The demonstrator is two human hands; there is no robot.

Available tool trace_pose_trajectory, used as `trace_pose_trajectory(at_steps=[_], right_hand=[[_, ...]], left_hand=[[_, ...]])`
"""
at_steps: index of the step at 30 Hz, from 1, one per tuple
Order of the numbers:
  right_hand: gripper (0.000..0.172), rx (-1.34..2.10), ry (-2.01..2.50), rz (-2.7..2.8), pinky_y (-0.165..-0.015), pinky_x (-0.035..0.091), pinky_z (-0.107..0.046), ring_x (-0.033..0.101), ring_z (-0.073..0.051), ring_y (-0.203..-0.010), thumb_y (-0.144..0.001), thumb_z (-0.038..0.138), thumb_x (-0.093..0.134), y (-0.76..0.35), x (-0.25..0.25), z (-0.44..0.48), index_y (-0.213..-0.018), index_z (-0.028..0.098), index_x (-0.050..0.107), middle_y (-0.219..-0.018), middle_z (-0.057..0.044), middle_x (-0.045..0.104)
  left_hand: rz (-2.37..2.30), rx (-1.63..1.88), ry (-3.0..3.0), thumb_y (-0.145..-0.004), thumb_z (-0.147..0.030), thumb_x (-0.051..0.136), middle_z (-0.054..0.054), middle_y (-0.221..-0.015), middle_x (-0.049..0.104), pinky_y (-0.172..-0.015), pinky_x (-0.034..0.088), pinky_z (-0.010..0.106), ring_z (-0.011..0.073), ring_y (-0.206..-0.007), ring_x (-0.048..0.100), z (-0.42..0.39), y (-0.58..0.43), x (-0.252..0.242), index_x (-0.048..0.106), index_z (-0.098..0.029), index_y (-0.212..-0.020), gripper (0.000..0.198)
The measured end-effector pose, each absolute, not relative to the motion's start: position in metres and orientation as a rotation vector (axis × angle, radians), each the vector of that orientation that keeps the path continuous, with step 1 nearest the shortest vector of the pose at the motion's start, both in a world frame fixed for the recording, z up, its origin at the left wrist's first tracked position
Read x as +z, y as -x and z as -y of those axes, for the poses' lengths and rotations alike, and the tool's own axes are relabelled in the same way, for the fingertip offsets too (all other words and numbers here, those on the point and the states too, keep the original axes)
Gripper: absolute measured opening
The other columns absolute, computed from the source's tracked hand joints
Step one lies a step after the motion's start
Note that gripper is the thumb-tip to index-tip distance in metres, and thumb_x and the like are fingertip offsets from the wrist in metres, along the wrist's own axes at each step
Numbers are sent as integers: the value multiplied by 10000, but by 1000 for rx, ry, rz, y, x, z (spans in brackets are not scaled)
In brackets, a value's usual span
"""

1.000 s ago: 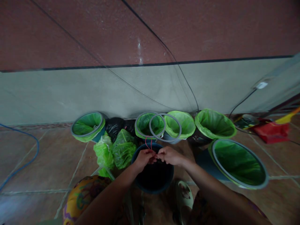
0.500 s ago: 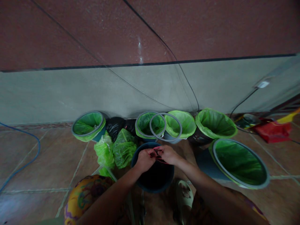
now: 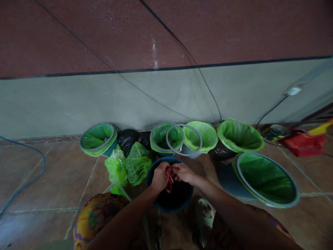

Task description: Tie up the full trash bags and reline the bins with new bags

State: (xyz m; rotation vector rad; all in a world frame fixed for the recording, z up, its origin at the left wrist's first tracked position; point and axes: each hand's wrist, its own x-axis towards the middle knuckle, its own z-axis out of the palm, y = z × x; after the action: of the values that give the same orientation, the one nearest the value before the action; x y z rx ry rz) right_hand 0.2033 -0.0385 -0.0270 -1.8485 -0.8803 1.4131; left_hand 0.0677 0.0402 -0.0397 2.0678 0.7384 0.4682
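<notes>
A red drawstring (image 3: pixel 169 184) is gathered between my hands, with a loop of it hanging down. My left hand (image 3: pixel 158 176) is closed on it from the left. Opposite, the fingers of my right hand (image 3: pixel 183 172) pinch the same red drawstring. Both hands are above the mouth of a dark blue bin (image 3: pixel 173 209) on the floor between my feet. The bin's inside is too dark to make out.
Green-lined bins (image 3: pixel 240 147) stand along the wall, with a loose grey ring (image 3: pixel 200 140) across two of them. A larger lined bin (image 3: pixel 293 184) leans at right. Green bags (image 3: pixel 137 166) and a black bag (image 3: pixel 127 140) lie left, a red dustpan (image 3: pixel 303 144) far right.
The red drawstring was spread between both hands; now it is bunched together with a loop dangling. My hands are turned closer in over the bin.
</notes>
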Motion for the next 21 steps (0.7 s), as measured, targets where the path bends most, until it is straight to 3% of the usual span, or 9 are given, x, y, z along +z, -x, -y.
trace_pose_trajectory(at_steps=[6, 11, 17, 21], right_hand=[[246, 1268, 2048, 1094, -526, 413, -183, 593, -91, -587, -883, 140, 426, -207, -19, 39, -821, 160, 663, -729, -17, 659], [255, 823, 2330, 1552, -735, 452, -277, 665, -199, -855, -869, 194, 464, -210, -2, 40, -856, 190, 718, -882, -92, 732], [315, 705, 2505, 1641, -764, 466, -346, 686, -292, -922, -920, 216, 418, -215, -6, 47, -935, 113, 715, -957, -203, 731], [267, 773, 2525, 1618, -752, 467, -345, 690, -299, -918, -888, 142, 452, -216, -10, 48, -946, 104, 710, -954, -209, 732]], left_hand=[[-810, 388, -1930, -836, -259, 562, 2, -693, 626, -644, 405, 234, 127, -649, 550, -41, -70, -40, 635, -199, -718, 151], [-817, 291, -2092, -817, -256, 592, 14, -708, 665, -642, 379, 245, 134, -649, 559, -46, -67, -38, 669, -202, -691, 157], [-840, 88, -2281, -763, -116, 541, 13, -687, 667, -662, 391, 250, 143, -642, 569, -51, -64, -29, 698, -212, -694, 197], [-929, -106, -2283, -778, -140, 536, 42, -791, 702, -758, 453, 272, 182, -789, 645, -52, -66, -29, 717, -212, -764, 195]])
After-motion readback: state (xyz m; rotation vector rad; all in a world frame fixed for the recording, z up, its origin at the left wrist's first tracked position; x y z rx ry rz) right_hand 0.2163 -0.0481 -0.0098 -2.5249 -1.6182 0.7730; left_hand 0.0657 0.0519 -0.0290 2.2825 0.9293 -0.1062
